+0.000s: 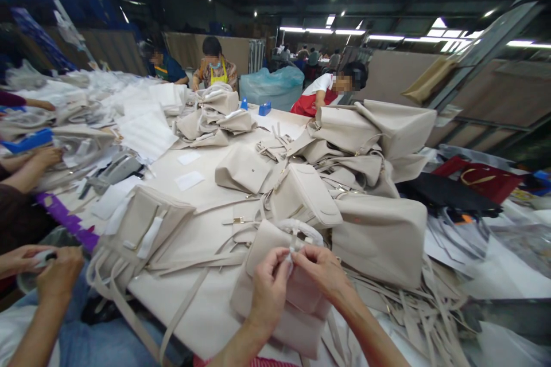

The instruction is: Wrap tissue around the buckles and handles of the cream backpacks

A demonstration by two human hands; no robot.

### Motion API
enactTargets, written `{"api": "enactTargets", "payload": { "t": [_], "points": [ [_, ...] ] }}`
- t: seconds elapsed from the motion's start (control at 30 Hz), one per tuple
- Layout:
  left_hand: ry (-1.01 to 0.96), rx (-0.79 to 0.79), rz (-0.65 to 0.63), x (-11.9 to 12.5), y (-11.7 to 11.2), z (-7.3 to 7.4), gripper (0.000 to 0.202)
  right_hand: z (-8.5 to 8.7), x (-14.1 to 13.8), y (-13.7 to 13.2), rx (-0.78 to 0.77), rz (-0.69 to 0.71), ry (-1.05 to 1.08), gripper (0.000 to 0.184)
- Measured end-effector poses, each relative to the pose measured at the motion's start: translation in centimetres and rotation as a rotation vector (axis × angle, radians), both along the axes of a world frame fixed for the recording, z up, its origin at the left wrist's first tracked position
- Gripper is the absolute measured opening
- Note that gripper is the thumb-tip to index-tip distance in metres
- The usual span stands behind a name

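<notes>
A beige backpack (pixel 258 292) with a front flap leans at the table's near edge, right in front of me. Its top handle (pixel 316 235) is wrapped in white padding. My left hand (pixel 271 281) is closed, thumb and fingers pinching a small white piece of wrapping (pixel 289 264) at the handle's base. Touching the same spot, my right hand (pixel 322 269) pinches from the other side, fingertips against the left ones. What exactly lies between the fingertips is partly hidden. Just behind stands another beige bag (pixel 307 198) with a buckled strap.
Beige bags (pixel 379 235) and loose straps (pixel 413 315) crowd the right side. Another bag (pixel 163 218) lies to the left, near a tape dispenser (pixel 118 172). A co-worker's hands (pixel 58 275) are at lower left. More people work across the table (pixel 202 189), one in a red apron (pixel 312 102).
</notes>
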State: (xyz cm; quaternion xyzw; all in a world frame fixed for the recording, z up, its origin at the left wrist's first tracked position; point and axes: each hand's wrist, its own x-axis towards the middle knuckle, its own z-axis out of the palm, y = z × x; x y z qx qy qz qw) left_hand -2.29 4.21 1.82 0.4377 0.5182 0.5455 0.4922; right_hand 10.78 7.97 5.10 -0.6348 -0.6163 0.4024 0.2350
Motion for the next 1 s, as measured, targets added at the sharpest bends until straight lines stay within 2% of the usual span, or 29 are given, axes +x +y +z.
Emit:
{"api": "enactTargets", "payload": {
  "t": [0.13,0.27,0.37,0.57,0.67,0.73,0.87,1.0],
  "points": [
    [-0.348,-0.281,0.002,0.3,0.2,0.4,0.021,0.2,0.1,-0.4,-0.032,-0.031,0.087,0.034],
    [-0.432,-0.311,0.01,0.2,-0.2,0.5,0.024,0.1,0.1,-0.6,-0.179,-0.012,0.204,0.039],
    [-0.388,-0.257,-0.002,0.2,-0.3,0.5,0.023,-0.3,-0.3,-0.8,-0.234,-0.007,0.292,0.04],
    [-0.29,-0.167,0.019,0.1,0.0,-0.2,0.018,-1.0,-1.6,-0.9,-0.176,-0.135,0.46,0.035],
    [-0.273,-0.169,0.017,-0.1,0.1,-0.4,0.017,-1.1,-1.6,-0.9,-0.126,-0.235,0.423,0.039],
    [-0.231,-0.145,0.023,-0.3,0.1,-0.2,0.017,-1.2,-1.4,-1.0,-0.059,-0.277,0.356,0.032],
    [-0.067,-0.055,0.024,-0.4,-0.3,0.2,0.017,-1.2,-1.1,-1.4,-0.004,-0.223,0.399,0.03],
    [0.015,-0.025,0.043,-0.4,-0.8,0.7,0.014,-0.4,-1.7,-1.7,-0.145,-0.174,0.546,0.033]
  ]
}}
